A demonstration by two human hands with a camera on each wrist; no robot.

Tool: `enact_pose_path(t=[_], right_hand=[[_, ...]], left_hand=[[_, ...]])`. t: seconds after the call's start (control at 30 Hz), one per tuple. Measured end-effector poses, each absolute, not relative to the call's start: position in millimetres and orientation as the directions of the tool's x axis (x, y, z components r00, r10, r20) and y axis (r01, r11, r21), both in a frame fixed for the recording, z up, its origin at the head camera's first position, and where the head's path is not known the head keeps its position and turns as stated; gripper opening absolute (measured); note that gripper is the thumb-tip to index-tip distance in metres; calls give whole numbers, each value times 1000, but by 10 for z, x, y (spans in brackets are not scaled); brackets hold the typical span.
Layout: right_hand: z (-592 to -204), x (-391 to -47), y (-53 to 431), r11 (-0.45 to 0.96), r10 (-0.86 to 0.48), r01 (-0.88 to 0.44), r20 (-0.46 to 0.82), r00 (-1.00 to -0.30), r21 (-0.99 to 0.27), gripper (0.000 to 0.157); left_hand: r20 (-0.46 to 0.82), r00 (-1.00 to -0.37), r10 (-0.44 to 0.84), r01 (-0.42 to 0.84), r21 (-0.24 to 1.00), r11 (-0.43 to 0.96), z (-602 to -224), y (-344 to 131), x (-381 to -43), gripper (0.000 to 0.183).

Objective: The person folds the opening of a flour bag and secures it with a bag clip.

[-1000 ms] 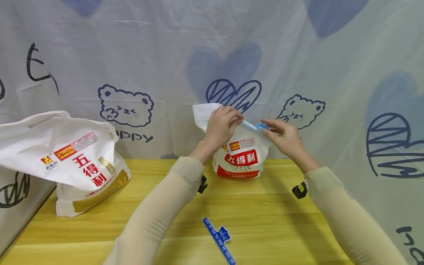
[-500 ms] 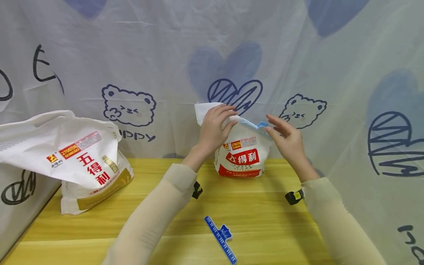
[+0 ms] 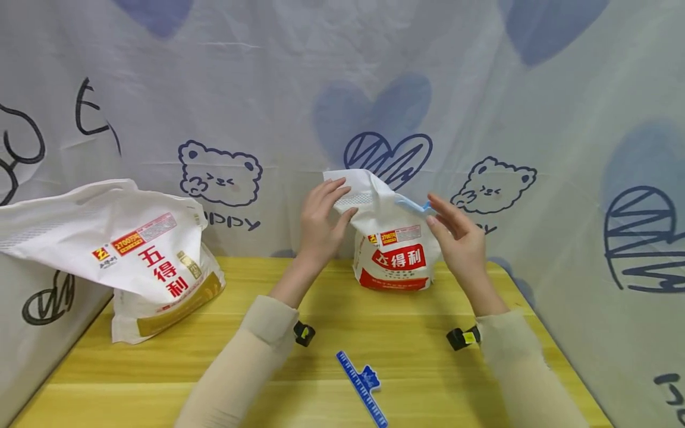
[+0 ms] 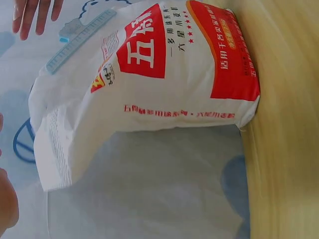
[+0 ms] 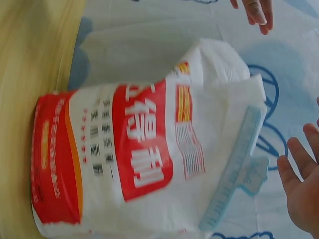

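The red and white bag (image 3: 397,252) stands upright on the worktop (image 3: 299,386), between the two hands. A light blue clip (image 5: 232,172) sits across the right part of the bag's top, and the rest of the top bends out to the left past the clip. The left hand (image 3: 321,223) is up by the bag's top left corner, near it but apart. Its fingers are loose, with the thumb spread away, and it holds nothing. The right hand (image 3: 461,238) is up on the bag's right side, close to the clip's little wavy tab but not touching it. It is loose too, with its fingers a bit bent and nothing in its grip. Both arms reach toward the bag in cream sleeves (image 3: 273,318), one from each side, with a small black thing (image 3: 304,334) at each wrist. The worktop under the bag looks like yellow wood. In front of the bag, on the wood, lies a dark blue clip (image 3: 361,386). Well to the left of the bag is a bigger white and gold bag (image 3: 155,255), with its top flopped over to the left. Behind the bag hangs a pale cloth (image 3: 299,89) with hearts and bear faces on it.
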State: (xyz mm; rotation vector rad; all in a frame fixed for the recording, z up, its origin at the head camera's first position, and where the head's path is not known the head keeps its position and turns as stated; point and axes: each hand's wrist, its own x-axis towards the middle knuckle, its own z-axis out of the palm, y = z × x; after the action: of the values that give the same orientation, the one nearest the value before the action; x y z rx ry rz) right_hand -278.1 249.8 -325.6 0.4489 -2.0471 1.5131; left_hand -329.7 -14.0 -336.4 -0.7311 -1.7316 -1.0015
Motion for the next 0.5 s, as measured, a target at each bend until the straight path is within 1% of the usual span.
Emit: enact_pose_path(t=[0.17, 0.23, 0.4, 0.5], right_hand=[[-3335, -2735, 2295, 255, 28, -624, 651, -759, -739, 39], [-3373, -2724, 2197, 239, 18, -640, 662, -749, -731, 39], [-3467, -2701, 1951, 173, -8, -652, 661, -750, -738, 41], [-3506, -2700, 1811, 132, -27, -654, 657, -753, -744, 41]], left_hand=[[928, -369, -50, 790, 342, 509, -3449, -336, -3156, 43], [927, -366, -88, 778, 356, 517, -3479, -419, -3102, 44], [923, -347, -169, 746, 380, 547, -3560, -627, -2957, 43], [914, -351, -205, 725, 403, 558, -3608, -746, -2879, 43]])
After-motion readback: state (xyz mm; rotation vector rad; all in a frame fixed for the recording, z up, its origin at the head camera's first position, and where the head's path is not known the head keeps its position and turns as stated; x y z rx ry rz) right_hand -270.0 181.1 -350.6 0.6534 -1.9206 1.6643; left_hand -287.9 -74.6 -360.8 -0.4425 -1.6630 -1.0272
